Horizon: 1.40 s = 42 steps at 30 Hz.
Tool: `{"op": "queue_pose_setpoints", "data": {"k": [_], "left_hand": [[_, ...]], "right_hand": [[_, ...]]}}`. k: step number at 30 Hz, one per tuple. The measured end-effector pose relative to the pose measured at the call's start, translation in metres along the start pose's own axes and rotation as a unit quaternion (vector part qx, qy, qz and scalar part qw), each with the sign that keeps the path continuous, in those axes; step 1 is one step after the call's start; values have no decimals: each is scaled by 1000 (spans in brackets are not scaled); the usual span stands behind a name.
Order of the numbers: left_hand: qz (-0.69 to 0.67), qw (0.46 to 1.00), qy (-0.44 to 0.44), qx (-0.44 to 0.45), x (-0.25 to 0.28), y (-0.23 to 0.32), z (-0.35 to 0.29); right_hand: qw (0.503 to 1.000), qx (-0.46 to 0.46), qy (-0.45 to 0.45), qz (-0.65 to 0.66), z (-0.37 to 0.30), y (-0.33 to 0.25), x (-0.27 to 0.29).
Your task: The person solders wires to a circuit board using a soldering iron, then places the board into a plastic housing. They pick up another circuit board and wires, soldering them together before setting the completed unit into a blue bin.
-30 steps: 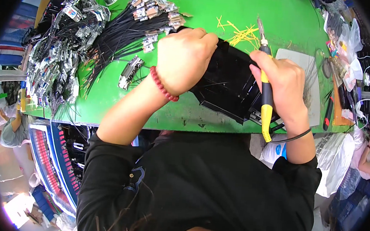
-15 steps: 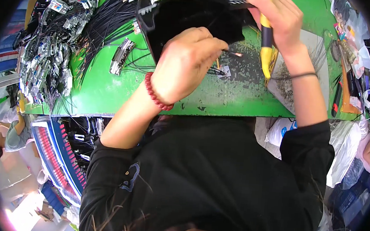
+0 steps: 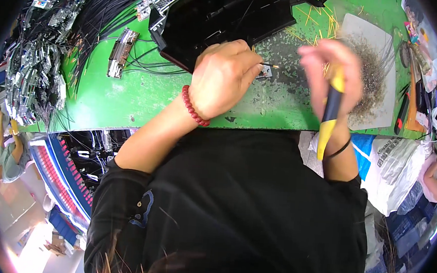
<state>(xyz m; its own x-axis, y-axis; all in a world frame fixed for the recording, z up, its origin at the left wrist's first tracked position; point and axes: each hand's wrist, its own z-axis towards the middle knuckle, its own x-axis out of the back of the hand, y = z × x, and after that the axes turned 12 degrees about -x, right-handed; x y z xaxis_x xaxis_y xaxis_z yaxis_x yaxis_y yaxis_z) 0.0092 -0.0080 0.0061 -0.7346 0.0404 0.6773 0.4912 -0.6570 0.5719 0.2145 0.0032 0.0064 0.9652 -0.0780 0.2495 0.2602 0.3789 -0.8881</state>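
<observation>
My left hand (image 3: 222,76), wearing a red bead bracelet, is closed in a pinch over the near edge of a large glossy black plastic housing (image 3: 226,20). From its fingertips sticks a thin black cable (image 3: 269,65) with a bare, lighter end. To the right, my right hand (image 3: 337,74) is raised and smeared by motion. It grips a yellow-and-black soldering iron (image 3: 330,111), whose tapered yellow end points down toward me; the opposite end is hidden by the hand. A small silver-and-black module (image 3: 121,52) with black leads lies left of the housing.
Bundled silver modules (image 3: 34,83) and many black cables (image 3: 103,14) cover the green table's left side. Yellow sticks (image 3: 330,22) lie scattered at the back right. A grey board (image 3: 378,104) bears dark debris; a red-and-black tool (image 3: 401,116) lies beyond it. Other people are at both edges.
My right hand has come down toward me with the soldering iron, away from the housing. My left hand keeps its pinch on the cable. The view has shifted slightly, and the housing lies flatter.
</observation>
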Motion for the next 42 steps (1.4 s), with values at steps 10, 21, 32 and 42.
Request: {"op": "queue_pose_setpoints", "data": {"k": [10,21,32,42], "left_hand": [[-49,997,55,-3,-9,-2,-2],[-92,992,56,66,-5,5,1],[-104,989,53,95,-3,5,3],[-116,985,48,116,-1,5,3]], "right_hand": [[988,-131,-53,58,-25,3,-26],[994,-53,-20,91,-31,8,-23],[996,-46,-2,82,-30,7,-23],[998,-50,-7,43,-37,4,-22]]}}
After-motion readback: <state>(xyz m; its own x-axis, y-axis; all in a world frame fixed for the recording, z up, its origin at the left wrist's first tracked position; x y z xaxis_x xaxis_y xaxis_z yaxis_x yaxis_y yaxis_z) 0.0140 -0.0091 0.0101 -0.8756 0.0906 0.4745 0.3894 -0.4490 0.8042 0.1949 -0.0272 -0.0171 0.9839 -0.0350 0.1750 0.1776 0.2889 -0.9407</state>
